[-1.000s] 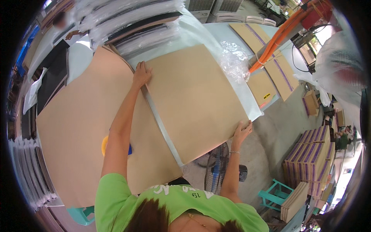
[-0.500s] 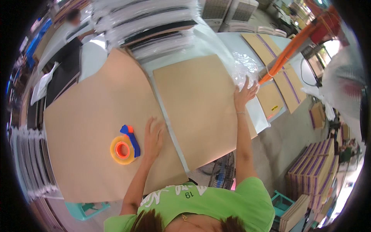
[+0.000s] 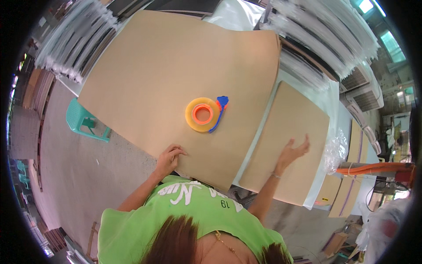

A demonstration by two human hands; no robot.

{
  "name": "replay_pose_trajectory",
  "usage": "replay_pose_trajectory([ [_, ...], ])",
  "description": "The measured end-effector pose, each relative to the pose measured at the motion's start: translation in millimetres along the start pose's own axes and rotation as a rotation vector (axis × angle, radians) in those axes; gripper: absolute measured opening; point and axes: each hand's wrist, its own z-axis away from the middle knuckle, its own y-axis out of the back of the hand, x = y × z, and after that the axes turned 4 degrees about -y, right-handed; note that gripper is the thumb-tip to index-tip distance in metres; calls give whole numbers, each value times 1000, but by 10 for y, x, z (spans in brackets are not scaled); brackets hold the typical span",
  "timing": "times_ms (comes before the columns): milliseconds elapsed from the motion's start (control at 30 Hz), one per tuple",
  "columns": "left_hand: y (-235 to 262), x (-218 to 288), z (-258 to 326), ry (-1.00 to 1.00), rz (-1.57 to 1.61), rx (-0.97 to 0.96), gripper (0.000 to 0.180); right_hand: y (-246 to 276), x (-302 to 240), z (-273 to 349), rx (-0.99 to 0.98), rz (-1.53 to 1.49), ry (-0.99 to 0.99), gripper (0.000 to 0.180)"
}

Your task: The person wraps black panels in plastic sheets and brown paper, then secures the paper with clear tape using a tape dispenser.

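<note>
A large brown cardboard sheet (image 3: 167, 79) covers most of the table. On it lies a tape dispenser with a blue and orange frame and a wide roll of yellowish tape (image 3: 194, 125). My left hand (image 3: 169, 159) is at the near edge of this sheet, its fingers curled together on the edge; the thumb's hold is partly hidden. To the right lies a smaller cardboard sheet (image 3: 285, 119), with a narrow pale strip of table between the two. Over this smaller sheet my right hand (image 3: 292, 155) is open, fingers apart, holding nothing.
Stacks of plastic-wrapped panels (image 3: 321, 33) stand at the far right and far left. Crumpled clear plastic (image 3: 336, 149) lies beyond the smaller sheet, near an orange-wrapped bar (image 3: 373, 168). A green stool (image 3: 81, 119) stands on the floor at left.
The view has swung to the left. My left hand has gone from beside the tape dispenser to the large sheet's near edge. My right hand has drawn back from the clear plastic.
</note>
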Motion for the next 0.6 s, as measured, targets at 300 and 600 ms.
replay_pose_trajectory([
  [300,680,-664,768,173,-8,164,26,-241,-1329,1598,-530,-406,-11,43],
  [600,2135,-1363,2145,344,-123,321,24,-733,-2698,2366,-632,-667,128,21],
])
